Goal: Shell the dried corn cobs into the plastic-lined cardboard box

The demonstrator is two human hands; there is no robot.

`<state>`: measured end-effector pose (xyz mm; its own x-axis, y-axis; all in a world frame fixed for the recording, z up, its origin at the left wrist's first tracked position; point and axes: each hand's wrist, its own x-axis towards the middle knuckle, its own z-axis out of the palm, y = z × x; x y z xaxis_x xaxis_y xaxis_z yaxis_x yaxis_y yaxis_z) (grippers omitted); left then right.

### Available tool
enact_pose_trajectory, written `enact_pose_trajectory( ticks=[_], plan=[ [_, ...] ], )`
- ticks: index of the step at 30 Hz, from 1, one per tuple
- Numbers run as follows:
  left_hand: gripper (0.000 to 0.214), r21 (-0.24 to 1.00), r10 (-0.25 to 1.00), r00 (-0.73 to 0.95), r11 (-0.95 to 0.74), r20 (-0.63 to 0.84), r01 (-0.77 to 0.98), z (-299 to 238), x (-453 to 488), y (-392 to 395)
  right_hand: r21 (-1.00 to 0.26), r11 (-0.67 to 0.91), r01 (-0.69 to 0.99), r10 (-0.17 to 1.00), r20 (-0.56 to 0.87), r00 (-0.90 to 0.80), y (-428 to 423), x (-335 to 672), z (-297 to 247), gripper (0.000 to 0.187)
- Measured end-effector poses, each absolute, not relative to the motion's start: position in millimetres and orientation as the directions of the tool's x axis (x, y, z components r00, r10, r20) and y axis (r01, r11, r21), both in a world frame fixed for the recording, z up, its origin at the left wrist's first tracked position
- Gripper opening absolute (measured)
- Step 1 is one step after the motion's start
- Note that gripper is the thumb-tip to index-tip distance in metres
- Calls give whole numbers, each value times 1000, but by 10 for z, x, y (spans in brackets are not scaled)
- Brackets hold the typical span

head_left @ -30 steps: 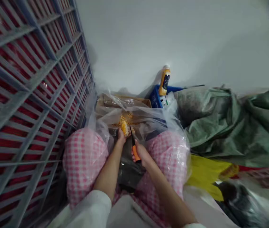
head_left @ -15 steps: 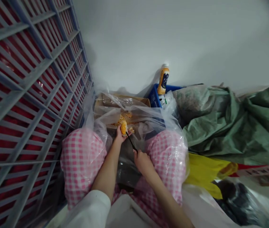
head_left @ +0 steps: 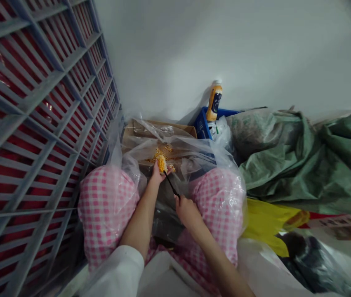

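Knife (head_left: 171, 184) now angled at corn cob (head_left: 162, 163); right hand (head_left: 187, 212) gripping it, left hand (head_left: 156, 175) clutching cob

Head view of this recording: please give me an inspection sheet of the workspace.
Surface: cardboard box under a clear plastic sheet, in front of pink gingham-covered knees.
Job's things: corn cob; loose yellow corn kernels in the box; knife with a dark blade, its tip at the cob.
Clutter: green woven sacks; yellow plastic; black plastic bag; blue crate; orange bottle.
Hands: left hand grips the cob; right hand grips the knife, hiding its handle.
Cables: nothing seen.
Surroundings: white wall; grey-and-red rack at left.
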<state>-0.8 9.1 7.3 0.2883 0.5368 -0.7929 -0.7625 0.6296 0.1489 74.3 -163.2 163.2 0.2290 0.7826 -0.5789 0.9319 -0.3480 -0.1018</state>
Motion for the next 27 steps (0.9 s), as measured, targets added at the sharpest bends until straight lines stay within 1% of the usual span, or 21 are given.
enact_pose_trajectory(
  ticks=[4,11,14,17,19,22,24,26,27],
  plan=[
    [46,219,538,228,641,-811,-735,111,6,93,-107,-360,927,779,-580,236,-1623,747,1618,45],
    [43,305,542,167,672,-824,-675,144,33,59,-169,-366,915,776,-599,200,-1529,821,1571,44],
    [45,330,548,141,668,-824,-667,149,44,47,-225,-399,889,777,-597,197,-1519,844,1530,43],
    [46,339,552,125,659,-825,-671,137,48,35,-331,-500,801,743,-639,200,-1540,850,1456,45],
    [46,337,551,122,655,-826,-677,121,51,33,-413,-617,670,680,-708,190,-1546,848,1412,48],
    [48,324,547,121,644,-828,-693,101,62,40,-481,-804,351,551,-823,135,-1518,852,1411,47],
    [53,307,546,131,636,-828,-708,98,73,49,-467,-878,106,473,-881,34,-1477,872,1465,47],
    [57,285,546,149,628,-824,-724,106,81,60,-428,-896,-116,440,-891,-110,-1441,904,1539,48],
    [58,274,547,158,624,-822,-732,112,83,67,-406,-892,-200,440,-882,-172,-1431,919,1570,48]
  ],
)
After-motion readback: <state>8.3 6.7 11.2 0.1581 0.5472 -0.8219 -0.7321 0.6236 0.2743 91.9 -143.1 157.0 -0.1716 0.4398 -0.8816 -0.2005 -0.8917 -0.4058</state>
